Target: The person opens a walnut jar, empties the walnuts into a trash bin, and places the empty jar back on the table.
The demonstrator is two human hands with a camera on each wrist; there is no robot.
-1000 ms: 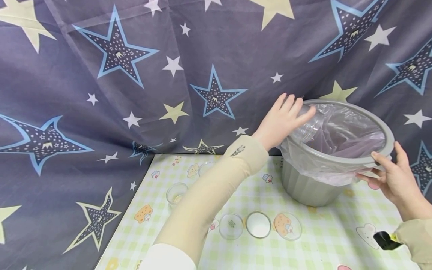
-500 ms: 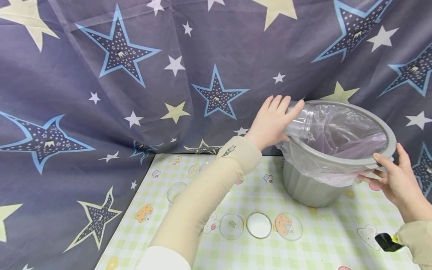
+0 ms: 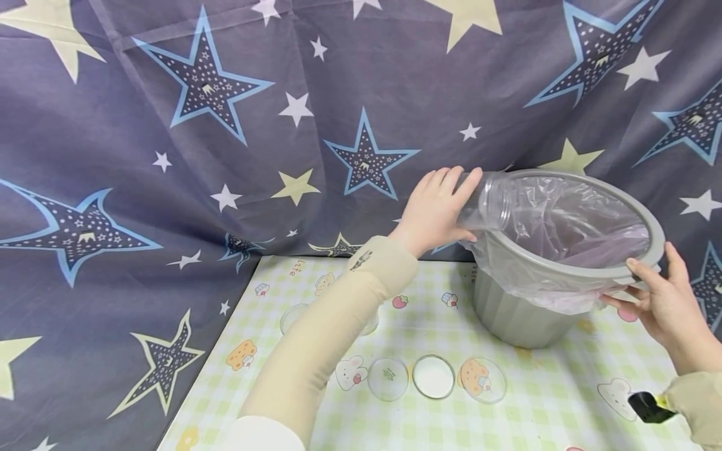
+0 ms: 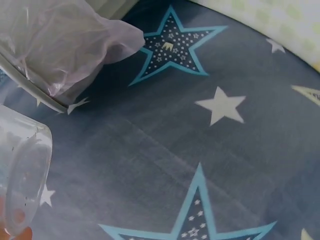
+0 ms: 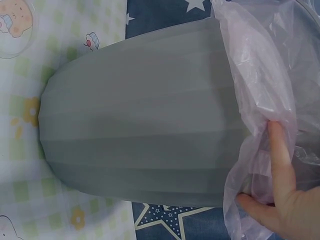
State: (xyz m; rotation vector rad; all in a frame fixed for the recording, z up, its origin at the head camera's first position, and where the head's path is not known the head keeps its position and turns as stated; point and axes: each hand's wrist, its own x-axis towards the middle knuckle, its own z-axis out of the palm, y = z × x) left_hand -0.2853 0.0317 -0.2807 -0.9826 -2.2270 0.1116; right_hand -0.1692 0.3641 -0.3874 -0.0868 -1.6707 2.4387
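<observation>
My left hand (image 3: 437, 210) holds a clear plastic cup (image 3: 492, 200) lying on its side, mouth turned toward the bin. The cup's mouth is at the left rim of a grey ribbed bin (image 3: 516, 313); whether they touch I cannot tell. No contents show in the cup (image 4: 25, 170) in the left wrist view. A thin translucent bag (image 3: 527, 279) lines the bin and folds over its rim. The bin stands on the table, its rim toward the right gripped by my right hand (image 3: 668, 297), thumb on top and fingers below, over the bag.
Three round shallow dishes lie in a row in front: one with green bits (image 3: 388, 379), one with white contents (image 3: 433, 376) and a clear one (image 3: 482, 379). Another glass dish (image 3: 290, 316) is partly behind my left forearm. A star-patterned curtain (image 3: 254, 156) hangs behind the table.
My left hand has drawn the cup leftward, back from inside the bin's rim, and it now lies more level. The right hand and the bin have hardly moved.
</observation>
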